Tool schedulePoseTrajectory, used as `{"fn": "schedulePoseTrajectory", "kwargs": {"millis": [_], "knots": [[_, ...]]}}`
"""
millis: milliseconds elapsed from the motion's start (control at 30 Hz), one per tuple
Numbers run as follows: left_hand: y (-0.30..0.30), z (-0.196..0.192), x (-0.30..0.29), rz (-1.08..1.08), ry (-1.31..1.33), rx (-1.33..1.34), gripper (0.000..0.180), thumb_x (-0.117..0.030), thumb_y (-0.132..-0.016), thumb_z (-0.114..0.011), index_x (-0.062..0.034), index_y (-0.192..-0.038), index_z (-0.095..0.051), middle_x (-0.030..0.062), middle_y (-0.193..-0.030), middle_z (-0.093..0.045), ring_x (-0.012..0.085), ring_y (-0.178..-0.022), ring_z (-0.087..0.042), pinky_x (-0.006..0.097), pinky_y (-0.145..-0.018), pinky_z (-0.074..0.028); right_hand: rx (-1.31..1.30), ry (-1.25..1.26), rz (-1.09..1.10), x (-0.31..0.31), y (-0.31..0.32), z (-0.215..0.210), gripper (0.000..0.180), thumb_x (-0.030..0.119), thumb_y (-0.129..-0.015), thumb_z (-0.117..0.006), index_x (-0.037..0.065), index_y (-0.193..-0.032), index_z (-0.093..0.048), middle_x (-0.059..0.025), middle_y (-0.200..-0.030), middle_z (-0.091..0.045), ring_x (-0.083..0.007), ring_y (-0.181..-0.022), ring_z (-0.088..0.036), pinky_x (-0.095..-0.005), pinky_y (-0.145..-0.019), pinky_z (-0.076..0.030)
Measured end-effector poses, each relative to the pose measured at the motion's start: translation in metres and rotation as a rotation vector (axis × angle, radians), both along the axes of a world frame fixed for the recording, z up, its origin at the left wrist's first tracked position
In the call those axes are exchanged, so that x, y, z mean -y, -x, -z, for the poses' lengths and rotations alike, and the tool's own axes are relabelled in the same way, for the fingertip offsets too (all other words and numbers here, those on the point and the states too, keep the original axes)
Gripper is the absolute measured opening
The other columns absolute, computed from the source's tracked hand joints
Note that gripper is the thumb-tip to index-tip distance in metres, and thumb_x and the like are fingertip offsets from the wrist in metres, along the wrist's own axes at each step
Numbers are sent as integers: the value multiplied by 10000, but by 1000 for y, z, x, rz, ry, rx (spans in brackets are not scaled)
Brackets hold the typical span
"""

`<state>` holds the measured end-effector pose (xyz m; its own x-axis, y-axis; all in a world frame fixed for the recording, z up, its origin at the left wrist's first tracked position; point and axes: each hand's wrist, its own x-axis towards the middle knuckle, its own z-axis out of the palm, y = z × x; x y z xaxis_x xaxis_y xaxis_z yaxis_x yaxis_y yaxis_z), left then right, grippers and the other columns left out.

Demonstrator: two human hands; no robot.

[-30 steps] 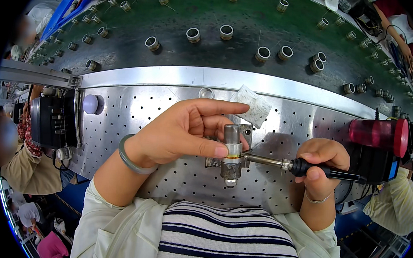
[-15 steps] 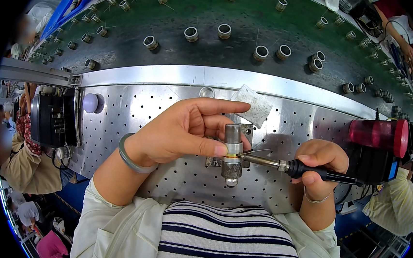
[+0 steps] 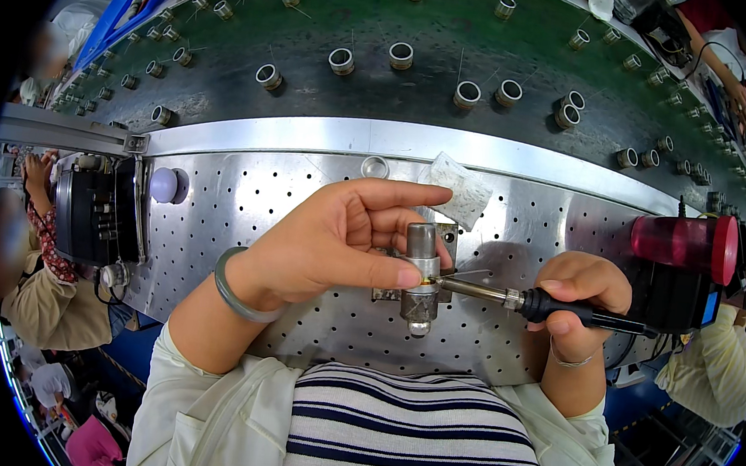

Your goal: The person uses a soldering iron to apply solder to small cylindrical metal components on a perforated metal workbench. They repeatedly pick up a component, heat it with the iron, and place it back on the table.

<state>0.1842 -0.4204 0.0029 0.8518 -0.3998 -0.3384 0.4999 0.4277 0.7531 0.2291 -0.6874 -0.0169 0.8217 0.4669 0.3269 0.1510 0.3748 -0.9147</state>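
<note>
My left hand (image 3: 329, 238) is closed on a metal cylinder (image 3: 418, 302) with a ringed middle and a rounded lower end. The thumb presses its middle, while the index finger points out straight above it. In my right hand (image 3: 582, 298) is a soldering iron (image 3: 573, 312) with a black handle, gripped between thumb and fingers. Its metal barrel reaches left, and the tip meets the cylinder's middle beside my left thumb. A thin wire (image 3: 475, 273) sticks out to the right there. Behind the cylinder sits a metal block fixture (image 3: 449, 236), partly hidden by my left hand.
The perforated metal worktop (image 3: 312, 342) carries a crumpled whitish pad (image 3: 464, 192), a loose ring (image 3: 375, 167), a lilac ball (image 3: 164, 185) and a red clear jar (image 3: 683, 245). A black machine (image 3: 85, 215) stands left. Beyond the metal rail (image 3: 311, 130), several metal rings sit on a green belt (image 3: 218, 89).
My left thumb has shifted slightly right over the cylinder's middle. The rings on the green belt have moved a little left. Both hands otherwise keep their places.
</note>
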Motion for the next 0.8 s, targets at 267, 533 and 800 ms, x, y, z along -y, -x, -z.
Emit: {"fn": "schedulePoseTrajectory", "kwargs": {"millis": [267,533,800], "knots": [[1,-2,5,-21,-5,3,738,34,-711,-716,70,-1368,-383,184,-1017,-636,196,-955,-624,263,-845,-505,37,44,14,2,0,1,214,33,-674,-780,-49,-825,-652,-135,-691,-640,-194,-559,-605,-269,-527,-457],[-4,5,-1,49,59,-16,746,16,-715,-721,63,-1376,-378,181,-1021,-647,175,-926,-633,245,-810,-502,-27,-82,34,4,-3,-1,216,73,-778,-733,-59,-873,-590,-120,-705,-601,-142,-504,-559,-223,-479,-438],[-7,5,-2,62,49,-17,759,10,-713,-741,57,-1378,-380,169,-1014,-650,163,-907,-641,232,-787,-501,-17,-24,-4,-1,-1,-2,220,6,-687,-763,-59,-859,-642,-136,-670,-636,-191,-546,-611,-263,-519,-461]]}}
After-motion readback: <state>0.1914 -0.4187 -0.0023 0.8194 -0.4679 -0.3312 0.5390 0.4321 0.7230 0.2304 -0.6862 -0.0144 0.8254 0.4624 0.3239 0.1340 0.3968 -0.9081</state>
